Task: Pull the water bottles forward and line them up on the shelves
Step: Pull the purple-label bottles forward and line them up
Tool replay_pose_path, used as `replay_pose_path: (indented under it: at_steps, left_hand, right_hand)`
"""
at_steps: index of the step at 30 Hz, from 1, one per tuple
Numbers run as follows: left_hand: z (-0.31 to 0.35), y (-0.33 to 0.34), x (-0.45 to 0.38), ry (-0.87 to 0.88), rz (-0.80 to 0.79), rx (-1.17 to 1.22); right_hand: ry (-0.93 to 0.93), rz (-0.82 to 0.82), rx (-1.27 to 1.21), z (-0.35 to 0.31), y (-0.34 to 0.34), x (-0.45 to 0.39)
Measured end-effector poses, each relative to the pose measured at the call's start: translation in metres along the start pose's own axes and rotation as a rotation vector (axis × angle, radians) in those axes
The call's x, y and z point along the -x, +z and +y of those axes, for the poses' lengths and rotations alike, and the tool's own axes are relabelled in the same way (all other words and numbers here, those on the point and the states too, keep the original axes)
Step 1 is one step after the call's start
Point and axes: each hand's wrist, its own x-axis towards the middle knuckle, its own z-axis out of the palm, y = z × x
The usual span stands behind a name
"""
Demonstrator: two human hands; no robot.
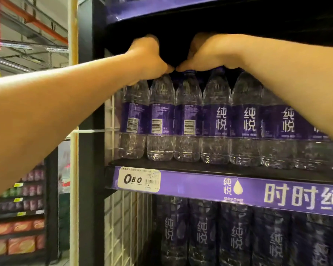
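Observation:
Clear water bottles [215, 120] with purple labels stand in a row at the front of the middle shelf [181, 166]. Both my hands reach over their tops into the dark space behind. My left hand [148, 58] curls down over the caps of the leftmost bottles [135, 120]. Beside it, my right hand [210, 52] curls over the caps of the bottles near the middle, thumb tips almost touching. The fingers of both hands are hidden behind the bottle tops. Three bottles at the left show barcodes, the others show white characters.
A purple price strip [200, 187] with a 0.80 tag [138, 180] edges the shelf. More bottles [235, 237] fill the shelf below. A black upright [90, 131] and white wire grid [112, 121] bound the left side. Another aisle's shelves [17, 217] lie far left.

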Motion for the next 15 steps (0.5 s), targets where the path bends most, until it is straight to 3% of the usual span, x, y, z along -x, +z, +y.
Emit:
replay_pose_path:
  at_steps: [9,12,15]
  left_hand:
    - [-0.002,0.008,-0.001,0.037,-0.084,-0.073]
    - [-0.011,0.009,-0.007,-0.003,-0.112,0.053]
    - [-0.014,0.009,-0.009,-0.057,-0.181,0.237]
  right_hand:
    - [0.092,-0.07,-0.084,-0.013,0.013,-0.014]
    - [0.096,-0.024,0.018,-0.016,0.019,-0.012]
    - [0.142,-0.064,-0.154,-0.009,0.016,-0.014]
